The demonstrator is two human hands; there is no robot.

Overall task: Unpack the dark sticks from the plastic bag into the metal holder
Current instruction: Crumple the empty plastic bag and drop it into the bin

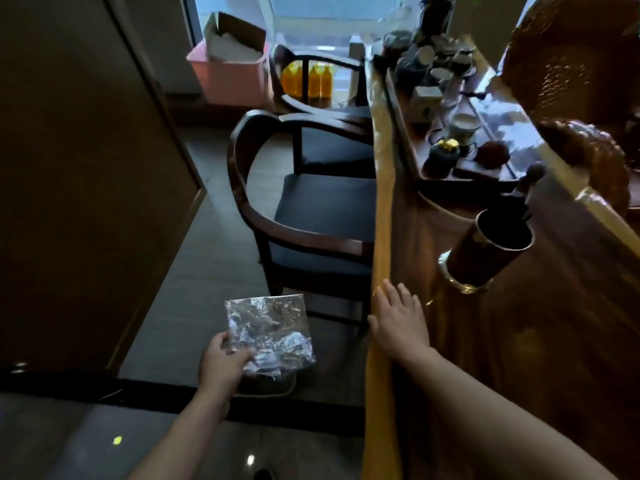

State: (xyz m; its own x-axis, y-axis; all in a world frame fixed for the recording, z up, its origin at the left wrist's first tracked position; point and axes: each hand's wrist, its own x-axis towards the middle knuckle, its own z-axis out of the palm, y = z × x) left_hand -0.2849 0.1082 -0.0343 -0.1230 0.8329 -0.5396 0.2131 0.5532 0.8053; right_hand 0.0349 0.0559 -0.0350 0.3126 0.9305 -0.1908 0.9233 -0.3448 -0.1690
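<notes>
Left hand (221, 365): we saw it out over the floor (194, 289), fingers and thumb curled round the near corner of the plastic bag (273, 327).
Plastic bag: clear and crumpled, held in the air beside the table's edge, near the front leg of the nearer chair (311, 216). Dark patches showed through it; we could not tell what it held.
Right hand (401, 320): palm down on the near edge of the wooden table (554, 341), fingers straight and slightly spread, gripping nothing.
Metal holder (485, 251): a dark cylinder with a bright rim and a bright base ring, standing on the table beyond the right hand and apart from it, its mouth open towards us.
Dark sticks (519, 206): thin dark shapes rose from the holder's far rim, one with a rounded knob at the top; too blurred for us to count.
Tray (408, 140): further along the table, crowded with cups, small pots and a jar.
Chairs: the nearer one was drawn up to the table's side, and a second chair (322, 98) stood behind it.
Far end: a pink bin (232, 77) with a cardboard box (235, 36) in it, and yellow bottles (311, 79) just beside it, by the window.
</notes>
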